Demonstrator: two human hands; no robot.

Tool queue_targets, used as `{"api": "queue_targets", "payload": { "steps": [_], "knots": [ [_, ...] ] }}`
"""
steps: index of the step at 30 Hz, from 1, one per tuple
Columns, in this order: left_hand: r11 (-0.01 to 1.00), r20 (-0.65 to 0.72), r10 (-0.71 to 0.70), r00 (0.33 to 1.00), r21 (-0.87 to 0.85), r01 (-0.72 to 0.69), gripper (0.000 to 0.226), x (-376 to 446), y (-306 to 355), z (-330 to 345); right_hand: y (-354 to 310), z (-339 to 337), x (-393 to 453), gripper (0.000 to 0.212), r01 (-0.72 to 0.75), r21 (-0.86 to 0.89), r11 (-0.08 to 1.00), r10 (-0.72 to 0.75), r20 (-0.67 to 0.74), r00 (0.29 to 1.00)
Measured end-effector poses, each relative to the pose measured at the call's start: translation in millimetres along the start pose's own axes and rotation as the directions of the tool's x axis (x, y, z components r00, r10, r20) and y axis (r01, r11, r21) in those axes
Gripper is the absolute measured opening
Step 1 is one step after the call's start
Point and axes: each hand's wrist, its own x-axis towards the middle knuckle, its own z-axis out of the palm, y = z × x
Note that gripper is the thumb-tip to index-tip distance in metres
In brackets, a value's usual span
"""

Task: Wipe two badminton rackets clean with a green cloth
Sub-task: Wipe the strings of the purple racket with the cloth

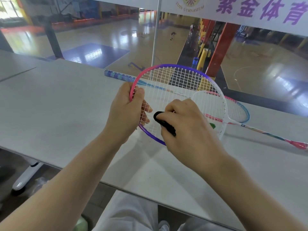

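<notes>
I see the raised racket [180,90] held over the table [58,105], my left hand [128,110] on its left rim, my right hand [186,124] pressing a cloth [164,121] against its strings. Behind that racket, a second racket [240,112] lies flat on the table, its handle [120,75] pointing left.

You sit at a big grey table [58,100] by a glass wall [103,35]. Through the glass you see a shiny gym floor [266,67] far below, with a blue patch [93,54] on it. A red post [220,47] stands on the right. A white banner [250,9] with purple letters hangs up top. A thin metal pole [156,30] splits the glass. Light shines off the floor.
</notes>
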Motion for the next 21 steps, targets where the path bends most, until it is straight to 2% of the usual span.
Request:
{"api": "queue_targets", "payload": {
  "steps": [6,11,13,15,17,19,21],
  "knots": [
    [0.999,0.003,0.032,0.999,0.029,-0.032,0.015,-3,2,2,-4,7,-6,0.010,-0.040,-0.107,0.993,0.042,0.016,0.999],
    [0.999,0.020,0.017,1.000,0.029,-0.018,0.015,-6,-2,3,-1,-7,6,0.022,-0.093,0.006,0.996,0.091,0.172,0.981],
    [0.999,0.021,-0.001,1.000,0.038,0.000,0.016,-7,-5,4,5,-10,13,0.020,-0.179,0.100,0.979,0.151,0.236,0.960],
    [0.998,0.016,-0.013,1.000,0.056,0.012,0.016,-7,-5,4,14,-12,16,0.015,-0.350,0.281,0.894,0.280,0.262,0.924],
    [0.997,0.014,-0.021,1.000,0.073,0.020,0.016,-6,-5,2,23,-12,16,0.018,-0.466,0.498,0.731,0.418,0.213,0.883],
    [0.998,0.021,-0.017,1.000,0.057,0.016,0.017,-6,-4,1,28,-10,12,0.022,-0.498,0.631,0.594,0.530,0.158,0.833],
    [0.999,0.028,-0.012,1.000,0.050,0.011,0.017,-5,-3,1,29,-8,7,0.021,-0.488,0.674,0.555,0.579,0.109,0.808]
  ]
}}
